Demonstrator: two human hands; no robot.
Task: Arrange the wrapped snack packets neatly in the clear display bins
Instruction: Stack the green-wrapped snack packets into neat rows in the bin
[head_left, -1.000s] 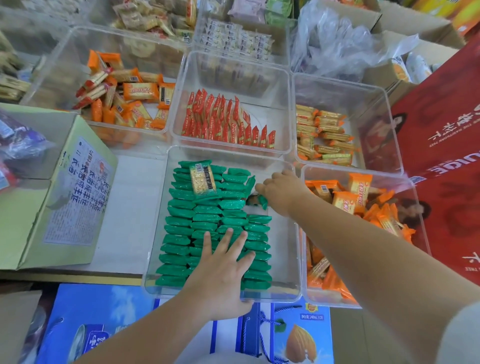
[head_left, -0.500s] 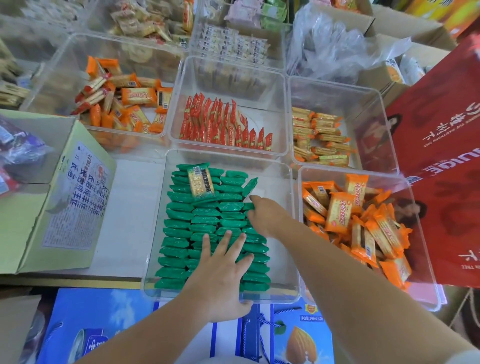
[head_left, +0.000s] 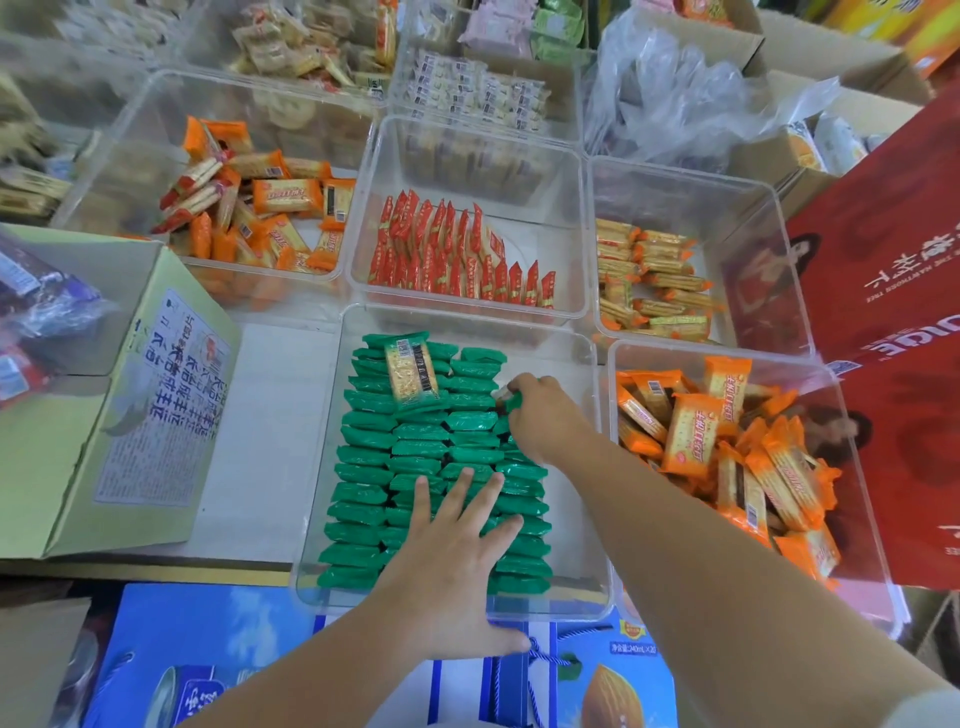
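Note:
A clear display bin (head_left: 576, 603) in front of me holds several rows of green wrapped snack packets (head_left: 374, 467) standing on edge. One green packet (head_left: 410, 371) lies flat on top at the far left, label up. My left hand (head_left: 457, 551) presses flat with spread fingers on the near rows. My right hand (head_left: 540, 415) reaches into the right row and pinches a green packet (head_left: 511, 402) by its end. The right strip of the bin floor is bare.
Around it stand other clear bins: orange packets (head_left: 696, 431) at right, red packets (head_left: 457, 254) behind, orange-and-cream packets (head_left: 260, 218) at back left, yellow packets (head_left: 649, 275) at back right. A green cardboard box (head_left: 156, 415) sits at left, a red carton (head_left: 883, 312) at right.
My right hand dipped toward the middle of the right row, then moved back up to its far end, holding a green packet. My left hand stayed pressed on the rows.

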